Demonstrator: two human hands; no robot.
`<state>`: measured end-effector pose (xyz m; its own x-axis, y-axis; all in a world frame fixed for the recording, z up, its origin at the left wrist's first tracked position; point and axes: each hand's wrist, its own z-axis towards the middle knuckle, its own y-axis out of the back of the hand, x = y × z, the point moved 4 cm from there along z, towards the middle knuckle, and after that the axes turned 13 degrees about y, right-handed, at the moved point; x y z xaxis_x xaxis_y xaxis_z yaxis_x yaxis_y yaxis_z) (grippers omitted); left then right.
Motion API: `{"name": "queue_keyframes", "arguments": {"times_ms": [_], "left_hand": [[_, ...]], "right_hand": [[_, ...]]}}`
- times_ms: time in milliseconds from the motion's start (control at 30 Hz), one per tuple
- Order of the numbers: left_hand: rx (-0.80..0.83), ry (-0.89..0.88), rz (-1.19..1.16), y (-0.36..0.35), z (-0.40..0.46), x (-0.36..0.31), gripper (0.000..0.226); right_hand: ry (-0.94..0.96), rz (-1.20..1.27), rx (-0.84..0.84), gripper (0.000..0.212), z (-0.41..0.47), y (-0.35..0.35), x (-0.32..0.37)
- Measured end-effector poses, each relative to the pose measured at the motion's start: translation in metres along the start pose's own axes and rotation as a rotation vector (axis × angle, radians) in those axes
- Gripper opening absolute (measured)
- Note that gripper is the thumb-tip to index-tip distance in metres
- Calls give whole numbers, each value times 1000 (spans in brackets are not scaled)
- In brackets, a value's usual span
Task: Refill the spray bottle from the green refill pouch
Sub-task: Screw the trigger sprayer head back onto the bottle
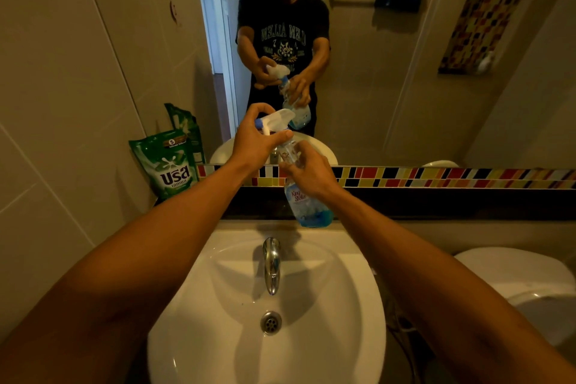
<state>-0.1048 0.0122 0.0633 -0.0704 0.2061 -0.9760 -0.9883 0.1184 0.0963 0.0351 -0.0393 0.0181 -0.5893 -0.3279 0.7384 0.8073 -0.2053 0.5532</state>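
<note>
Here, the spray bottle (307, 203): clear, held above the back rim of the white sink (311, 352), long axis near upright, tilted, nozzle toward the mirror; a little blue liquid in its base. Right hand (307, 170) closed round its neck. Left hand (257, 137) closed on the white trigger head (277, 120). Green refill pouch (170, 164): upright on the ledge, left, well apart; contents not visible.

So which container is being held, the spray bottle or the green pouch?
The spray bottle, gripped by both hands above the sink; the green pouch stands untouched on the ledge.
</note>
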Motion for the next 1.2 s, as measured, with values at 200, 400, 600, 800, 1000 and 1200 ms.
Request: {"name": "queue_keyframes", "arguments": {"times_ms": [200, 400, 600, 800, 1000, 1200], "left_hand": [[142, 73, 10, 2, 6, -5, 53], [116, 52, -28, -4, 7, 1, 51], [143, 73, -8, -7, 12, 4, 55], [109, 47, -23, -12, 16, 4, 57], [133, 80, 26, -15, 24, 10, 57], [119, 63, -19, -14, 26, 14, 58]], "right_hand": [[-28, 267, 133, 39, -2, 14, -3], [-40, 314, 173, 29, -1, 15, -3], [-39, 311, 160, 28, 2, 17, -9], [-29, 246, 156, 27, 8, 18, -9], [-49, 277, 149, 28, 10, 18, -16], [-36, 269, 164, 27, 11, 17, -13]]}}
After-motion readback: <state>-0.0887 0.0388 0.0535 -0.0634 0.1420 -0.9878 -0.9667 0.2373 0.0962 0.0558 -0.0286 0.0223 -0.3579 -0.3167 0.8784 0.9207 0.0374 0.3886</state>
